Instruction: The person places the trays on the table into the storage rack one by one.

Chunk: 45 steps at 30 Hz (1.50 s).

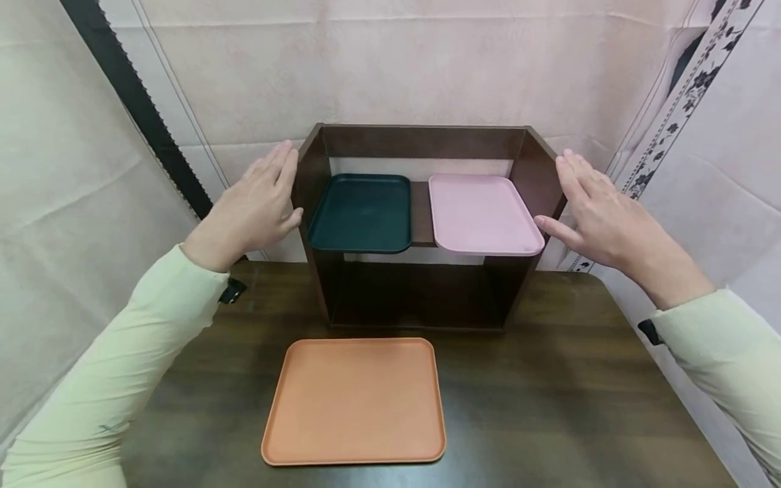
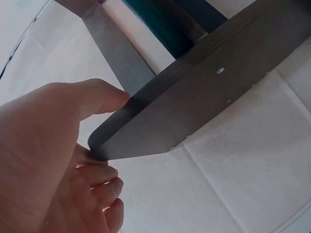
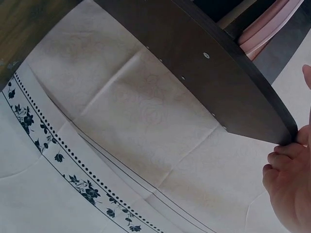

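A dark brown two-tier wooden shelf [image 1: 421, 295] stands upright at the back of the table. On its upper board a dark green tray [image 1: 361, 213] lies to the left and a pink tray [image 1: 482, 215] to the right. My left hand [image 1: 256, 200] is at the shelf's left side panel, fingers extended toward its top corner; in the left wrist view the thumb [image 2: 104, 99] meets the panel's edge. Opposite it, my right hand [image 1: 610, 213] is at the right side panel [image 3: 204, 63], fingers extended and thumb reaching toward the front edge. Neither hand grips a tray.
An orange tray [image 1: 356, 403] lies flat on the dark wooden table [image 1: 549, 400], in front of the shelf. Pale cloth [image 1: 427, 68] hangs behind the shelf and on both sides, with a floral border strip [image 1: 677, 122] at the right.
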{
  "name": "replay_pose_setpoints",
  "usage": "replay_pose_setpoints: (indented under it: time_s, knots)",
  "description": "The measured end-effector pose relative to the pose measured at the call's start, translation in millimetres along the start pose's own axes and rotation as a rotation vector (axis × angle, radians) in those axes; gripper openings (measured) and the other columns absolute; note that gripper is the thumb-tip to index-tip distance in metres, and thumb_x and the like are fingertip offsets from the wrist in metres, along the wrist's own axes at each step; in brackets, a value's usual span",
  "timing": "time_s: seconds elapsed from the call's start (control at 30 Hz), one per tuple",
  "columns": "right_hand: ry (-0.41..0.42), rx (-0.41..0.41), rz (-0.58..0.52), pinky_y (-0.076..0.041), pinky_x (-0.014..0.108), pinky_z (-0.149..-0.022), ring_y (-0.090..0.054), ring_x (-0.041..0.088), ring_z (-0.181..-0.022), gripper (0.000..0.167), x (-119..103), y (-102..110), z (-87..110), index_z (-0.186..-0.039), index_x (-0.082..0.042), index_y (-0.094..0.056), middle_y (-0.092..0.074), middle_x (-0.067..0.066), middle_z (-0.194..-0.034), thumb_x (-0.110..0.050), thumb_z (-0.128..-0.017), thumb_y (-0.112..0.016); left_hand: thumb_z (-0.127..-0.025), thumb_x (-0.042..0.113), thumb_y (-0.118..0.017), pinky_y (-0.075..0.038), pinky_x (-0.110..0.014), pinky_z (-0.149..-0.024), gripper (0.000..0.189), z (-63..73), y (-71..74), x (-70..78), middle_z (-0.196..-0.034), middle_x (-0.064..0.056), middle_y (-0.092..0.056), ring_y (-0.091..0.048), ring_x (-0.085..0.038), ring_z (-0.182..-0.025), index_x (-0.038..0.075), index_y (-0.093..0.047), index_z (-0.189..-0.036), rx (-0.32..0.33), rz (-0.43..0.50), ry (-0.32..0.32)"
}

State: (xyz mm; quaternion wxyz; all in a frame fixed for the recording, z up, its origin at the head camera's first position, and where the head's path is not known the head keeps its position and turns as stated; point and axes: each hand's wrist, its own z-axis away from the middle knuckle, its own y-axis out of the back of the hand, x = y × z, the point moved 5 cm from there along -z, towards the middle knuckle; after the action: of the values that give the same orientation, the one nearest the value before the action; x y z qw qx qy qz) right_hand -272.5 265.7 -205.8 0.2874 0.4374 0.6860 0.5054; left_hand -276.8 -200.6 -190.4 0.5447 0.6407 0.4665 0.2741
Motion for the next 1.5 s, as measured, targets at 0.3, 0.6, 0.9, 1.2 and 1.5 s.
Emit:
replay_pose_setpoints:
  time_s: [0.3, 0.6, 0.9, 1.2, 1.5]
  knots:
    - [-0.018, -0.028, 0.006, -0.009, 0.058, -0.135, -0.004, 0.042, -0.166, 0.095, -2, 0, -3.5, -0.168, 0.002, 0.002, 0.001, 0.025, -0.177, -0.050, -0.108, -0.051, -0.101, 0.021, -0.062, -0.026, -0.064, -0.128, 0.083, 32.7, 1.5, -8.3, -0.168, -0.040, -0.021, -0.026, -0.055, -0.156, -0.019, -0.018, -0.159, -0.037, -0.049, 0.024]
    - [-0.025, -0.040, 0.005, -0.006, 0.056, -0.135, -0.003, 0.042, -0.166, 0.096, 0, 1, -2.0, -0.168, 0.002, 0.003, 0.002, 0.026, -0.177, -0.051, -0.109, -0.050, -0.096, 0.018, -0.070, -0.061, -0.064, -0.076, 0.055, 72.0, -15.5, -8.9, -0.120, -0.039, -0.064, -0.071, -0.052, -0.092, -0.018, -0.048, -0.131, -0.113, 0.010, 0.000]
    - [-0.026, -0.035, -0.001, -0.007, 0.057, -0.135, -0.005, 0.043, -0.165, 0.096, 0, 1, -2.4, -0.167, 0.003, 0.002, 0.001, 0.026, -0.177, -0.051, -0.109, -0.050, -0.094, 0.019, -0.073, -0.051, -0.033, -0.047, 0.036, 110.3, -54.2, -7.1, -0.070, -0.009, -0.061, -0.057, -0.016, -0.055, -0.012, -0.062, -0.107, -0.299, 0.205, 0.012]
    - [-0.041, -0.051, 0.000, -0.007, 0.058, -0.135, -0.002, 0.042, -0.166, 0.096, 0, 1, -3.5, -0.168, 0.002, 0.004, 0.005, 0.023, -0.177, -0.053, -0.109, -0.049, -0.088, 0.026, -0.081, -0.047, -0.032, -0.059, 0.028, 151.7, -118.6, -3.7, -0.074, -0.002, -0.059, -0.053, -0.017, -0.064, 0.002, -0.066, -0.092, -0.526, 0.396, 0.137]
    - [-0.048, -0.051, -0.007, -0.007, 0.058, -0.135, -0.003, 0.042, -0.166, 0.096, 0, 1, -3.0, -0.168, 0.001, 0.004, 0.005, 0.023, -0.178, -0.053, -0.109, -0.049, -0.085, 0.023, -0.084, -0.039, -0.022, -0.047, 0.031, 189.0, -183.8, 8.3, -0.048, 0.003, -0.059, -0.044, -0.006, -0.042, 0.011, -0.069, -0.061, -0.681, 0.648, 0.239]
